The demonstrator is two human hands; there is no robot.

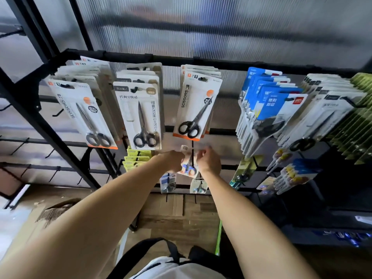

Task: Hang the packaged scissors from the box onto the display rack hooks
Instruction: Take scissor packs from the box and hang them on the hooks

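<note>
two hands meet on one small scissors pack (188, 165) just below centre, under the black-handled pack at 12 o'clock. left hand (172, 160) pinches its left edge, right hand (208, 159) clasps the right side — both grips clenched on it. best, i'd judge, to level the card's hole with the hook (192, 152) — then slide it back.

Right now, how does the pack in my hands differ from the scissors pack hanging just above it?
The held pack is smaller, with blue-handled scissors; the hanging pack is larger, with black handles. Both hands grip the held pack; the hanging pack is on a hook. Both are carded scissors.
</note>
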